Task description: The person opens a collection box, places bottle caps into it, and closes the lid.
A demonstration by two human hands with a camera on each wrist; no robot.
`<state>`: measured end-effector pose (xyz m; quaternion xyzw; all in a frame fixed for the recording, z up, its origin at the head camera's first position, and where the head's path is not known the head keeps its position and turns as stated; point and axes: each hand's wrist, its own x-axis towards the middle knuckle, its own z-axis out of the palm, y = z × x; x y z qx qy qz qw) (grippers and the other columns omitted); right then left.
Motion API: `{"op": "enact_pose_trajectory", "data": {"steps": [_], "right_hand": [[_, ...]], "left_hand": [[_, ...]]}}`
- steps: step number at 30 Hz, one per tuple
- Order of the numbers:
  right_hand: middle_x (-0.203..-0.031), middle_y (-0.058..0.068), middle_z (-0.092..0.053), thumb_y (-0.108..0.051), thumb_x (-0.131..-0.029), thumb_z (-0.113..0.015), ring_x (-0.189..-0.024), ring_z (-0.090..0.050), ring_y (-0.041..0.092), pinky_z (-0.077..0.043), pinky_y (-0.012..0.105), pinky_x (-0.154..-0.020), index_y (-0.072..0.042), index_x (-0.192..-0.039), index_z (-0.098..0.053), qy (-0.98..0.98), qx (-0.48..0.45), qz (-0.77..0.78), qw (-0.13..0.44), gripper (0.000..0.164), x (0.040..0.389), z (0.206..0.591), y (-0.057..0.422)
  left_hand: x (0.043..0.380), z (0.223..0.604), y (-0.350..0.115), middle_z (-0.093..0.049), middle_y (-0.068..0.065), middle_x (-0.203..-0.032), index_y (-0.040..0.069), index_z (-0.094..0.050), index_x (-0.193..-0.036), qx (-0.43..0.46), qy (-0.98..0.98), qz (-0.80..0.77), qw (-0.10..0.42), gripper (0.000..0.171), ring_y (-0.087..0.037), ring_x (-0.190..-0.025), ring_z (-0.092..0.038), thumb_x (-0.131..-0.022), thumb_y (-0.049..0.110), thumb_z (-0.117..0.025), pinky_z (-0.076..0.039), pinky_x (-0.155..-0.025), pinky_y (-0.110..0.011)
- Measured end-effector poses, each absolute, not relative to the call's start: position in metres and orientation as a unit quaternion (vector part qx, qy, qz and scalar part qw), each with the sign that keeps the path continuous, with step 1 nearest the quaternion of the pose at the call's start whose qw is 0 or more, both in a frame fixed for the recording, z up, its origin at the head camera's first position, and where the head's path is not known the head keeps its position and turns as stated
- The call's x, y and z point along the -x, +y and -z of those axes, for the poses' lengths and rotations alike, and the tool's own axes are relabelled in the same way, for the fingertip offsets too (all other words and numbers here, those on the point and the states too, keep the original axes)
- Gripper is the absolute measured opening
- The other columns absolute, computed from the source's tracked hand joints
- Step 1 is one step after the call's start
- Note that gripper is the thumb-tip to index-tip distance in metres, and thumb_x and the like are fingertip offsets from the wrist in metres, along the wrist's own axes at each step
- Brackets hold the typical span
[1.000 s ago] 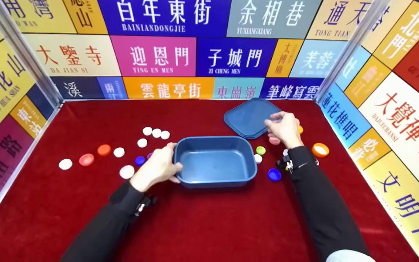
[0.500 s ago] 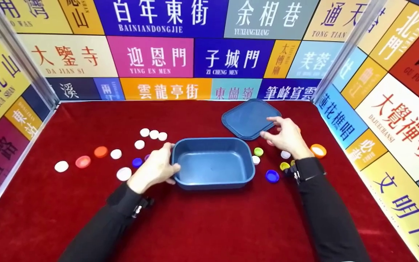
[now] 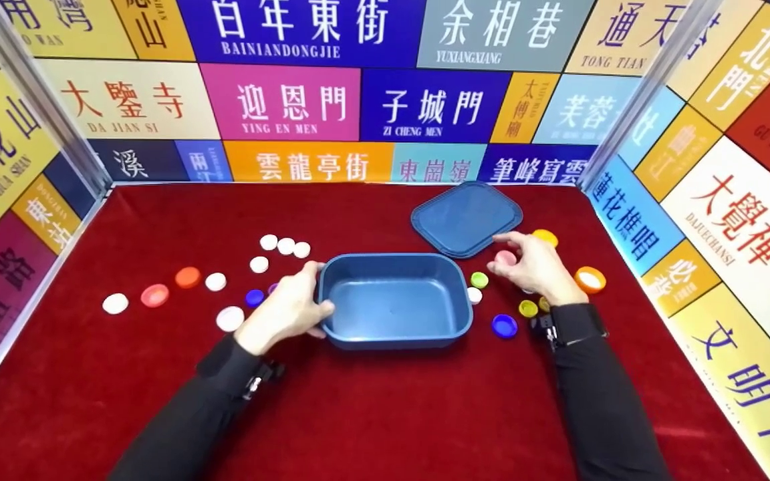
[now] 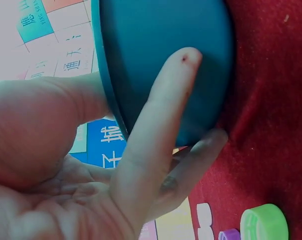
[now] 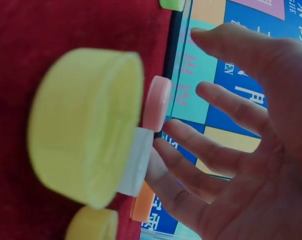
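A blue rectangular box (image 3: 395, 339) without its lid sits mid-table. My left hand (image 3: 286, 308) grips its left end, thumb at the near corner of the rim. The left wrist view shows fingers (image 4: 151, 130) along the box's wall. Right of the box, my right hand (image 3: 533, 267) hovers around a pink bottle cap (image 3: 505, 258), thumb and fingers apart. In the right wrist view the fingers spread, and fingertips come right up to the pink cap (image 5: 156, 104) and a white cap (image 5: 136, 165). The blue lid (image 3: 466, 219) lies flat behind that hand.
Near my right wrist lie a blue cap (image 3: 504, 326), a yellow cap (image 3: 527, 308) and an orange cap (image 3: 589, 280). A green cap (image 3: 479, 280) is beside the box. Several white and red caps (image 3: 155, 295) lie left. Printed panels (image 3: 278, 100) wall the table.
My right hand has shifted right and toward me, from the lid's corner to the pink cap, its fingers spreading on the way. The left hand stays on the box.
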<state>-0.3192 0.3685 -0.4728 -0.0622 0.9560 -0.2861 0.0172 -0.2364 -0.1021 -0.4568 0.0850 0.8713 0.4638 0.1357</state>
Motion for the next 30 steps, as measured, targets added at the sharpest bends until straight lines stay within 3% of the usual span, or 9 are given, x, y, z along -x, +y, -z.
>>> {"op": "enact_pose_trajectory", "data": {"steps": [8, 16, 23, 30], "right_hand": [[-0.152, 0.022, -0.075, -0.022, -0.104, -0.087, -0.133, -0.068, 0.045, -0.056, 0.063, -0.12, -0.01, -0.155, -0.073, 0.962, 0.068, 0.264, 0.003, 0.054, 0.3165, 0.4786, 0.3713], [-0.133, 0.024, -0.079, -0.015, -0.105, -0.083, -0.12, -0.065, 0.043, -0.055, 0.053, -0.104, -0.007, -0.142, -0.081, 0.965, 0.076, 0.25, -0.008, 0.038, 0.3193, 0.483, 0.3695], [-0.12, 0.023, -0.081, -0.016, -0.11, -0.077, -0.108, -0.07, 0.039, -0.059, 0.047, -0.098, 0.001, -0.142, -0.08, 0.964, 0.072, 0.255, -0.009, 0.036, 0.3221, 0.4814, 0.3677], [-0.114, 0.022, -0.083, -0.014, -0.108, -0.079, -0.103, -0.074, 0.036, -0.06, 0.042, -0.094, 0.004, -0.137, -0.082, 0.962, 0.075, 0.261, -0.023, 0.034, 0.3213, 0.483, 0.3673]], "left_hand": [[0.2352, 0.4592, -0.1005, -0.068, -0.033, -0.154, -0.002, -0.044, -0.167, -0.091, 0.878, -0.452, 0.132, 0.071, -0.033, -0.085, -0.089, -0.104, 0.0, -0.078, -0.074, -0.069, -0.041], [0.2349, 0.4603, -0.1017, -0.068, -0.032, -0.154, -0.002, -0.043, -0.168, -0.087, 0.875, -0.455, 0.139, 0.072, -0.032, -0.085, -0.089, -0.105, 0.001, -0.078, -0.074, -0.07, -0.041], [0.237, 0.4573, -0.102, -0.068, -0.032, -0.154, 0.0, -0.043, -0.169, -0.079, 0.874, -0.457, 0.144, 0.073, -0.032, -0.086, -0.089, -0.105, 0.001, -0.078, -0.074, -0.072, -0.041], [0.239, 0.4576, -0.1025, -0.069, -0.032, -0.152, -0.002, -0.043, -0.168, -0.086, 0.876, -0.452, 0.145, 0.072, -0.032, -0.083, -0.089, -0.105, 0.0, -0.077, -0.074, -0.071, -0.041]]}}
